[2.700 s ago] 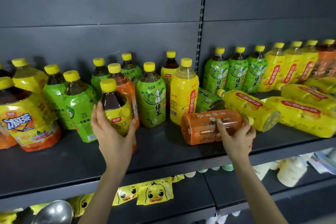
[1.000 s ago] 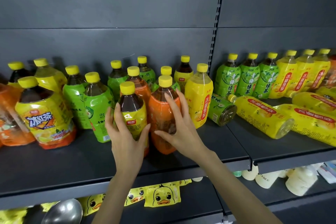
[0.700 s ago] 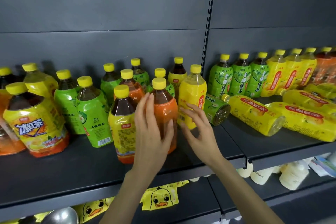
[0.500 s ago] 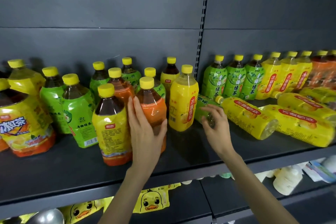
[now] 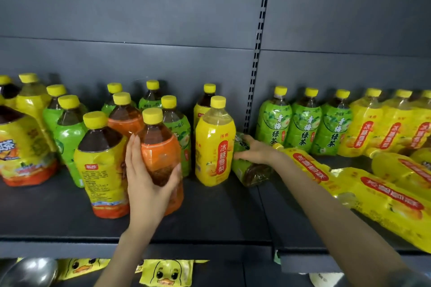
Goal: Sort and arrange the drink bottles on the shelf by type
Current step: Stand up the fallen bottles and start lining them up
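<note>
Orange bottle [image 5: 161, 155] stands upright at the front of the shelf [image 5: 210, 219], yellow cap on, dark tea showing above the label. My left hand [image 5: 149, 184] grips it from the front: fingers [image 5: 133, 156] flat along its left side, thumb hooked round its right. Touching its left side, a yellow-labelled bottle [image 5: 102, 165], upright. Just right, apart from it, a tall yellow bottle [image 5: 215, 142], upright.

Behind that one's right edge, a green bottle [image 5: 248, 171] lies on its side, base toward me. My right hand [image 5: 256, 151] lies on top of it, fingers curled over the upper part, grasping it.

Further right: yellow bottles [image 5: 384, 196] lying on their sides; behind them a row of green bottles [image 5: 274, 123] upright against the back panel.
</note>
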Tool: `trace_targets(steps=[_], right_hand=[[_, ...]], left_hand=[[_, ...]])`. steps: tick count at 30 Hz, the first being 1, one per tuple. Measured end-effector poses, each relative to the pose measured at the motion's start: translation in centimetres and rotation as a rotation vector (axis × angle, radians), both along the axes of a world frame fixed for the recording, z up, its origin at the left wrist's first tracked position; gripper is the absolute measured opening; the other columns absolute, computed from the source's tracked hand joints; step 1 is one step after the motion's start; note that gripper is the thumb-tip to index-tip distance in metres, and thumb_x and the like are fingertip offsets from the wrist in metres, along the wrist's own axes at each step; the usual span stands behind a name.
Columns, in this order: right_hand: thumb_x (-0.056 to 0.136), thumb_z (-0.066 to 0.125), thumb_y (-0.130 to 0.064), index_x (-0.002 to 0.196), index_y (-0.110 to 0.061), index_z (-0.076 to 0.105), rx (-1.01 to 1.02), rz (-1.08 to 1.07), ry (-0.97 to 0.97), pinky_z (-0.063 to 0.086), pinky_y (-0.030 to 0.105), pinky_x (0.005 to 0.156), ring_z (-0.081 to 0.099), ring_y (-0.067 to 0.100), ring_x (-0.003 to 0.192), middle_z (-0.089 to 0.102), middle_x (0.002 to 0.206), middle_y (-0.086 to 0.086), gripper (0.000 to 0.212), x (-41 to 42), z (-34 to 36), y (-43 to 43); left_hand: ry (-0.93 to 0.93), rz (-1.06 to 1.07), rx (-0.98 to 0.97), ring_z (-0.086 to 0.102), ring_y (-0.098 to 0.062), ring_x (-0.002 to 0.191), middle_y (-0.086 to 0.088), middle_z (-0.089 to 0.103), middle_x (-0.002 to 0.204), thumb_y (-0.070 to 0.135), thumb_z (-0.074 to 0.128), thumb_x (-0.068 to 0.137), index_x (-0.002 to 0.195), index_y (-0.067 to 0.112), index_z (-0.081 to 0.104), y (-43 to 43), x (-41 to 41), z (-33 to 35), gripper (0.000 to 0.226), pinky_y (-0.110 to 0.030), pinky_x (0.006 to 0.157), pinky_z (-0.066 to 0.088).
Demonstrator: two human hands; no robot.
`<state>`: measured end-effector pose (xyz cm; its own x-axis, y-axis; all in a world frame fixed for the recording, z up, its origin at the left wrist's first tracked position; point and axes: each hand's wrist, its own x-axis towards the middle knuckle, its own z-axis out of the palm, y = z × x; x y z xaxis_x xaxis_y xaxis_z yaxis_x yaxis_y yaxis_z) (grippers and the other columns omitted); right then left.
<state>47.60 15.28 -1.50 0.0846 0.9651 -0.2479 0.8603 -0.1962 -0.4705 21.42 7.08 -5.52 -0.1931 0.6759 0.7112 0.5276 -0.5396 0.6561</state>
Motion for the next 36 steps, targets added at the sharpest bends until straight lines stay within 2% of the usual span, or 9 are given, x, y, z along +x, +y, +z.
trace_targets(steps=[4,9,15,19,23,27,29,32,36], right_hand=[[0.083,0.065,-0.047,0.152,-0.025,0.007,-0.014,0.027,0.088,0.033,0.037,0.107,0.033,0.03,0.137,0.027,0.154,0.009,0.093,0.4,0.2,0.7],[0.078,0.07,-0.043,0.149,-0.03,0.02,0.174,-0.045,0.223,0.038,0.042,0.106,0.04,0.028,0.131,0.038,0.148,0.006,0.088,1.4,-1.6,0.0],[0.073,0.071,-0.046,0.143,-0.041,0.027,0.378,-0.111,0.158,0.047,0.042,0.095,0.05,0.025,0.121,0.046,0.143,0.0,0.083,1.1,-3.0,-1.1],[0.074,0.068,-0.05,0.14,-0.052,0.022,0.551,-0.237,0.174,0.052,0.042,0.085,0.058,0.026,0.109,0.046,0.141,0.001,0.081,0.6,-3.7,-3.4],[0.079,0.07,-0.045,0.143,-0.053,0.016,0.739,-0.317,0.247,0.04,0.046,0.096,0.037,0.027,0.132,0.034,0.149,0.003,0.084,-0.3,-4.7,-6.3],[0.079,0.072,-0.04,0.144,-0.052,0.012,0.921,-0.355,0.298,0.035,0.037,0.091,0.03,0.025,0.134,0.03,0.149,0.007,0.089,-1.1,-6.0,-8.1],[0.079,0.073,-0.039,0.144,-0.051,0.008,0.956,-0.342,0.332,0.03,0.033,0.092,0.026,0.025,0.136,0.025,0.151,0.01,0.093,-1.3,-6.7,-8.8],[0.078,0.075,-0.036,0.143,-0.055,-0.002,0.984,-0.275,0.395,0.025,0.034,0.102,0.019,0.022,0.139,0.018,0.151,0.01,0.102,-1.5,-7.5,-9.7],[0.08,0.072,-0.03,0.139,-0.055,-0.016,0.94,-0.194,0.488,0.014,0.029,0.111,0.006,0.005,0.139,0.001,0.151,-0.005,0.108,-1.6,-8.5,-10.4]], left_hand=[[-0.005,0.028,-0.014,0.022,-0.024,0.142,-0.004,0.016,0.155,0.037,0.069,0.075,0.148,0.035,0.005,-0.1,0.4,-0.2,0.097,-0.056,0.107,0.034],[-0.011,0.031,-0.018,0.022,-0.025,0.142,-0.007,0.016,0.154,0.037,0.069,0.074,0.148,0.033,0.006,-0.2,0.4,0.0,0.097,-0.056,0.108,0.032],[-0.007,0.039,-0.023,0.021,-0.025,0.142,-0.008,0.017,0.154,0.037,0.068,0.075,0.148,0.031,0.006,-0.3,0.5,0.0,0.096,-0.055,0.109,0.031],[0.002,0.051,-0.021,0.022,-0.024,0.141,-0.007,0.017,0.155,0.035,0.069,0.076,0.148,0.03,0.006,-0.2,0.6,0.0,0.096,-0.053,0.109,0.032],[-0.005,0.068,-0.012,0.021,-0.024,0.142,-0.009,0.017,0.155,0.033,0.07,0.076,0.147,0.031,0.006,-0.2,0.9,0.0,0.096,-0.052,0.111,0.03],[0.0,0.073,-0.013,0.02,-0.026,0.142,-0.01,0.017,0.155,0.033,0.07,0.077,0.147,0.03,0.006,-0.1,1.1,-0.1,0.095,-0.053,0.111,0.028],[0.002,0.071,-0.016,0.02,-0.026,0.142,-0.01,0.016,0.155,0.033,0.07,0.077,0.147,0.031,0.006,-0.2,1.1,-0.1,0.095,-0.054,0.111,0.028],[0.001,0.065,-0.016,0.02,-0.025,0.142,-0.01,0.016,0.155,0.033,0.07,0.077,0.147,0.029,0.006,-0.2,1.1,0.0,0.095,-0.052,0.111,0.028],[-0.002,0.059,-0.007,0.02,-0.025,0.142,-0.01,0.016,0.155,0.031,0.07,0.077,0.147,0.031,0.006,-0.2,1.2,-0.1,0.095,-0.047,0.112,0.028]])
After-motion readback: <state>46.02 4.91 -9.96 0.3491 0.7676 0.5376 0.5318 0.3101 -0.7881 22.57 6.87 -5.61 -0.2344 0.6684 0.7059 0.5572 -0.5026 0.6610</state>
